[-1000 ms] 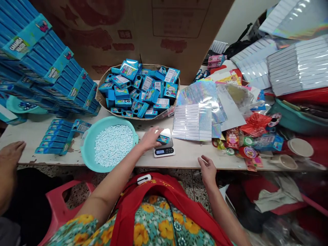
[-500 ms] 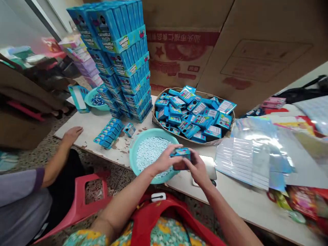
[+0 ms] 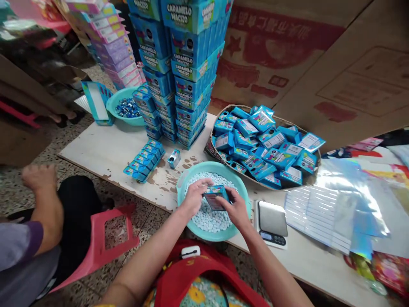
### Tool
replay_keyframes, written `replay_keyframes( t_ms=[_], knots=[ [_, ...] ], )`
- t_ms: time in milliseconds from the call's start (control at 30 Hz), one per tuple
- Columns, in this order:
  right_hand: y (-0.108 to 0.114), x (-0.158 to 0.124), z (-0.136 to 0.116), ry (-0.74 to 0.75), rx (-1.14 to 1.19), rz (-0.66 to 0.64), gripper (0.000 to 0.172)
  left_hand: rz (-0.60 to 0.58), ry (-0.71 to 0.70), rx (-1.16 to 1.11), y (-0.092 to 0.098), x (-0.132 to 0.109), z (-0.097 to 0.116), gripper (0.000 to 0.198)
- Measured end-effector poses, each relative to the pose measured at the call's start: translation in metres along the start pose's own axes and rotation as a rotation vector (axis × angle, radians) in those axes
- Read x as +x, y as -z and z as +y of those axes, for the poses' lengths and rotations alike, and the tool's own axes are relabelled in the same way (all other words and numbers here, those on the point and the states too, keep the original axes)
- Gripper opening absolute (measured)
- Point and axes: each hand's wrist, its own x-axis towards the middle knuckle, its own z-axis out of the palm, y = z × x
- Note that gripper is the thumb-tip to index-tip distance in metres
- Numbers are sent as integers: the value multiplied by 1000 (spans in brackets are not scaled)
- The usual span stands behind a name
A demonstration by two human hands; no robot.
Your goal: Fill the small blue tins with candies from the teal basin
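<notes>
A small blue candy box [image 3: 214, 199] is held between my two hands over a turquoise basin [image 3: 244, 194]. My left hand [image 3: 195, 198] grips its left end, fingertips at the top edge. On the right end, my right hand [image 3: 235, 209] is closed with the thumb across the front. Pale blue candies [image 3: 209, 219] fill much of the basin below. Whether the box holds anything inside cannot be seen. Just behind the basin, a cut-down carton [image 3: 209, 147] is heaped with similar blue boxes [image 3: 255, 166].
A digital scale [image 3: 273, 217] lies right of the basin, beside shiny plastic sheets [image 3: 322, 209]. Left are a single box [image 3: 174, 158], a row of boxes [image 3: 145, 162] and a tall stack [image 3: 191, 64]. Another person's hand [image 3: 40, 177] is at far left, near a pink stool [image 3: 96, 243].
The view has shifted, uncovering the scale. My hands have brought the box over the basin and tilted its front upward. The other person's hand has come off the table edge.
</notes>
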Motion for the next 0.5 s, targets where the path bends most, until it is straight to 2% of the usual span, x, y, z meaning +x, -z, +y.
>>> replay_keyframes(
  t_ms=[67, 167, 267, 367, 433, 500],
  knots=[
    [-6, 1, -2, -33, 40, 11, 48, -3, -92, 252, 4, 3, 4, 23],
    [-12, 1, -1, -90, 141, 30, 49, 73, -209, 513, 7, 12, 7, 21],
    [-8, -5, 7, -150, 243, 67, 50, 145, -162, 581, 16, 22, 4, 28],
    [4, -10, 19, -225, 259, 145, 51, 24, -116, 815, 29, 21, 4, 40],
    [8, -7, 25, -248, 286, 218, 49, -102, -159, 966, 34, 17, 8, 63],
    [3, 6, 23, -186, 318, 228, 41, -277, -262, 991, 34, 14, 17, 82]
  ],
)
